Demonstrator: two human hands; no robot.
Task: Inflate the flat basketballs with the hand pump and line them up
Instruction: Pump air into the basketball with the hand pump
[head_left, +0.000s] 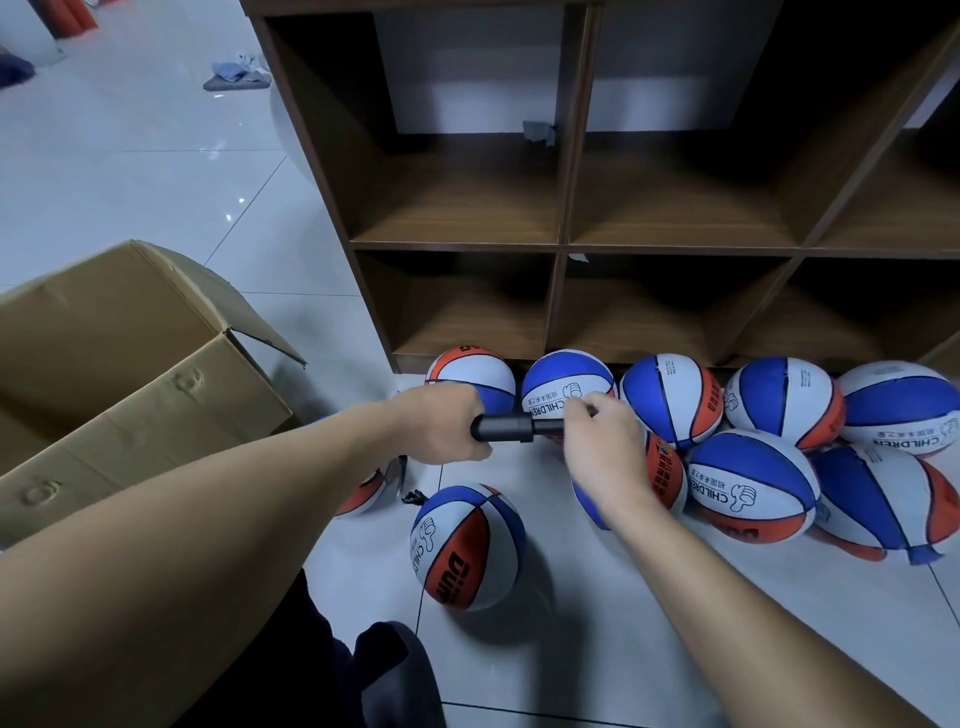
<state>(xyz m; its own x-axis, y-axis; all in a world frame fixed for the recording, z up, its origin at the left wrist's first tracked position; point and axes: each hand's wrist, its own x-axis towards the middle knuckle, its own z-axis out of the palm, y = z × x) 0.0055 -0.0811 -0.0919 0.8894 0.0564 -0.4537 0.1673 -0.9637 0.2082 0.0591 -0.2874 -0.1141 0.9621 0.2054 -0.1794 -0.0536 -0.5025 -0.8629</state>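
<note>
Head view. Open cardboard box (130, 374) at left on the floor (156, 171), flaps up; interior mostly cut off by the frame edge, contents not discernible. Brown cubby shelf (563, 244) ahead: six compartments partly in view, dark inside, only a scrap of grey tape (539, 132) on a back wall.

Black hand pump (511, 428) held level above the floor, in front of the balls. Left hand (441, 423) wrapped around the pump's left end. Right hand (605, 441) closed on the right end, fingers curled over it; nozzle end hidden beneath them.

Nine red, white and blue basketballs counted. Five in a row (670, 397) against the shelf base. Two more (750, 488) in front at right, the far-right one looking dented. One ball (667, 480) largely hidden behind the right hand. One ball (467, 545) alone near the knees. A further ball-like shape (363, 496) under the left forearm, mostly covered, beside a small black item (413, 498) too small to identify.
</note>
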